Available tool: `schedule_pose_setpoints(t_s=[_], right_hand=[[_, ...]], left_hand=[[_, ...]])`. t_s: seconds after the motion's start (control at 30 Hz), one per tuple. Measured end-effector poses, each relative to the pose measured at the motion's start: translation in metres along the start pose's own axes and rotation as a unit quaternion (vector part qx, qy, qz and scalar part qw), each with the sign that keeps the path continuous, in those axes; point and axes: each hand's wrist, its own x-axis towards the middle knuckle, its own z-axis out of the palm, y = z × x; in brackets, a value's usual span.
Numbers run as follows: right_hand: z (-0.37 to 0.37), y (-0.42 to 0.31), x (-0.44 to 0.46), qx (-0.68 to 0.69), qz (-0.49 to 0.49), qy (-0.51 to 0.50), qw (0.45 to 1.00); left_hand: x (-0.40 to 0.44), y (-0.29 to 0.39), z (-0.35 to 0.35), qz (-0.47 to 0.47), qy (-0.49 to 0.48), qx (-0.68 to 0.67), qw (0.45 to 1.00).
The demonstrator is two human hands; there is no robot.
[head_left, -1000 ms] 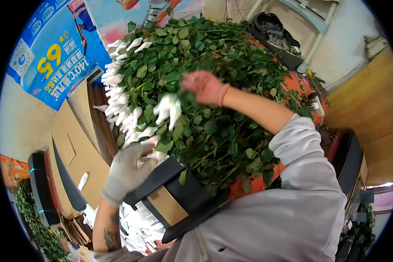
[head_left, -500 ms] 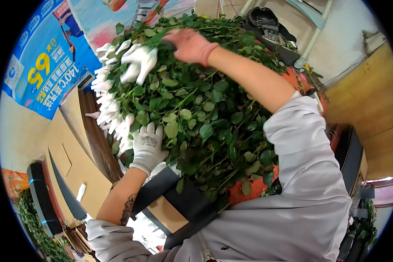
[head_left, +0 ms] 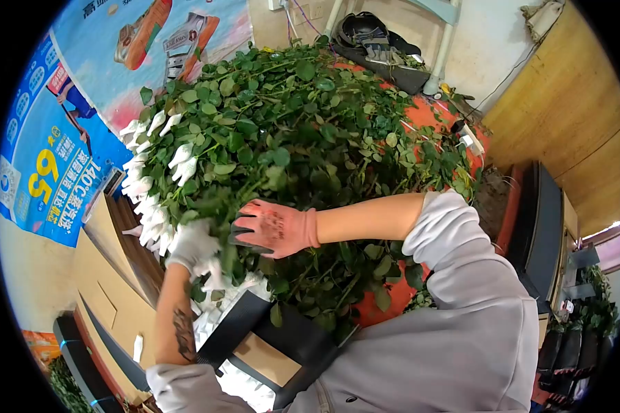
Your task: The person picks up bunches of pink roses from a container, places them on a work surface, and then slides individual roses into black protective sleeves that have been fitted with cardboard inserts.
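Observation:
A large heap of leafy flower stems, rose-like, lies before me with its white-sleeved heads along the left side. My right hand, in a pink glove with dark fingertips, is closed around leafy stems near the front of the heap. Close beside it on the left is my left hand, in a white glove and blurred by motion. A white-sleeved head hangs just below the left glove. Whether the left fingers grip anything is unclear.
In front of my body is a black wrapper with a brown cardboard piece. Cardboard sheets stand at the left. A dark shoe and a pale metal frame are at the back. An orange-red surface shows under the heap.
My right hand has come from the far side of the heap toward me, beside the left hand, bringing leafy stems. The left hand has shifted left, and the view has tilted up.

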Motion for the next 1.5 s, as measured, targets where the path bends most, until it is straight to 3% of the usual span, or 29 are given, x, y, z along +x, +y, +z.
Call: schedule_pose_setpoints(t_s=[0.03,0.1,0.17,0.23,0.33,0.43,0.5,0.53,0.6,0.63,0.7,0.8,0.83,0.9,0.93,0.97,1.03,1.07,1.1,1.17,1.23,1.27,1.3,1.33,1.37,1.43,1.47,1.5], right_hand=[[0.007,0.003,-0.006,-0.077,0.022,0.0,0.997],[0.021,0.014,-0.01,-0.198,0.072,-0.013,0.977],[0.04,0.036,0.002,-0.266,0.065,0.007,0.962],[0.051,0.055,0.021,-0.299,0.063,0.042,0.951],[0.034,0.068,0.035,-0.312,0.065,0.101,0.942],[0.008,0.072,0.037,-0.274,0.061,0.183,0.942],[-0.008,0.084,0.038,-0.267,0.094,0.136,0.949],[0.003,0.117,0.042,-0.473,0.094,0.163,0.861],[-0.021,0.139,0.035,-0.436,0.127,0.198,0.869],[-0.063,0.126,0.022,-0.191,0.155,0.191,0.95],[-0.091,0.146,0.03,-0.13,0.176,0.174,0.96],[-0.095,0.135,0.044,-0.118,0.135,0.247,0.952],[-0.092,0.118,0.048,-0.158,0.13,0.198,0.959],[-0.06,0.105,0.065,-0.307,0.185,0.103,0.928],[-0.029,0.118,0.072,-0.351,0.186,0.08,0.914],[-0.032,0.102,0.069,-0.385,0.208,-0.041,0.898],[-0.011,0.107,0.069,-0.375,0.257,-0.059,0.889],[-0.004,0.115,0.071,-0.376,0.261,-0.082,0.885],[-0.011,0.107,0.062,-0.374,0.25,-0.085,0.889],[-0.043,0.087,0.036,-0.123,0.242,0.025,0.962],[-0.026,0.081,0.017,-0.161,0.223,0.03,0.961],[-0.018,0.077,0.01,-0.197,0.213,0.041,0.956],[-0.027,0.064,0.006,-0.208,0.218,-0.027,0.953],[-0.022,0.059,0.0,-0.209,0.234,-0.048,0.948],[-0.017,0.058,-0.006,-0.207,0.25,-0.07,0.943],[-0.026,0.048,-0.011,-0.176,0.31,-0.063,0.932],[-0.029,0.05,-0.011,-0.184,0.326,-0.078,0.924],[-0.031,0.055,-0.008,-0.193,0.346,-0.092,0.913]], left_hand=[[0.008,-0.011,-0.006,0.003,0.015,-0.049,0.999],[0.025,-0.024,-0.031,-0.001,-0.092,-0.111,0.99],[0.03,-0.031,-0.048,0.085,-0.111,-0.159,0.977],[0.056,-0.064,-0.047,0.082,-0.215,-0.285,0.931],[0.064,-0.079,-0.053,0.058,-0.271,-0.361,0.891],[0.038,-0.064,-0.072,0.091,-0.102,-0.321,0.937],[0.016,-0.063,-0.086,0.105,0.018,-0.296,0.949],[0.01,-0.07,-0.094,0.092,0.067,-0.417,0.902],[0.003,-0.096,-0.111,0.096,0.181,-0.564,0.8],[-0.002,-0.11,-0.118,0.116,0.248,-0.593,0.757],[-0.026,-0.119,-0.129,0.138,0.297,-0.615,0.718],[-0.048,-0.117,-0.124,0.077,0.356,-0.555,0.748],[-0.054,-0.107,-0.12,0.036,0.368,-0.553,0.747],[-0.046,-0.115,-0.094,0.063,0.463,-0.356,0.81],[-0.044,-0.11,-0.085,0.066,0.491,-0.301,0.815],[-0.045,-0.102,-0.068,0.043,0.488,-0.384,0.782],[-0.059,-0.09,-0.054,0.025,0.396,-0.376,0.838],[-0.068,-0.083,-0.049,0.006,0.375,-0.279,0.884],[-0.076,-0.071,-0.044,-0.013,0.345,-0.182,0.921],[-0.078,-0.058,-0.027,-0.006,0.309,-0.213,0.927],[-0.074,-0.053,-0.017,0.027,0.249,-0.09,0.964],[-0.069,-0.047,-0.012,-0.007,0.209,-0.065,0.976],[-0.063,-0.043,-0.006,-0.038,0.169,-0.039,0.984],[-0.062,-0.04,0.001,0.02,0.231,0.012,0.973],[-0.058,-0.034,0.006,-0.05,0.194,0.04,0.979],[-0.05,-0.035,0.013,-0.056,0.239,-0.006,0.969],[-0.051,-0.035,0.011,0.045,0.249,-0.019,0.967],[-0.05,-0.029,0.003,0.133,0.253,0.078,0.955]])
